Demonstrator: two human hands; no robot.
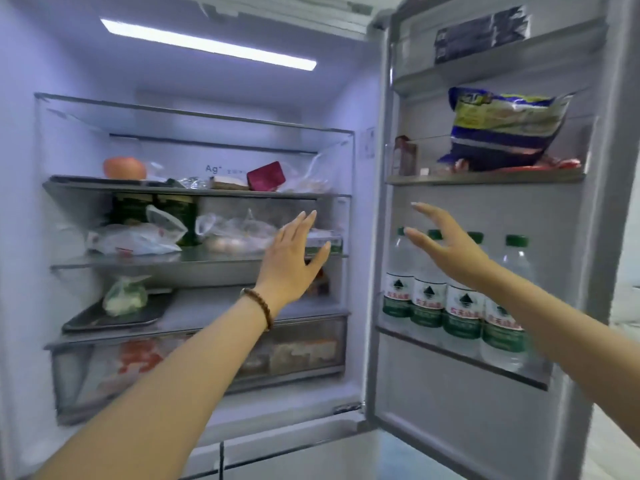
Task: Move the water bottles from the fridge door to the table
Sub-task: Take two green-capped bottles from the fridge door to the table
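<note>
Both bare forearms reach up-frame, left hand (291, 258) and right hand (446, 244) spread and empty, toward four water bottles (460, 299) at right-centre in the door shelf (460, 355): probably heavy, slick; grip mid-body.

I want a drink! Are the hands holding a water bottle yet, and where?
No. Both the left hand and right hand are open and empty, touching no water bottles.
</note>
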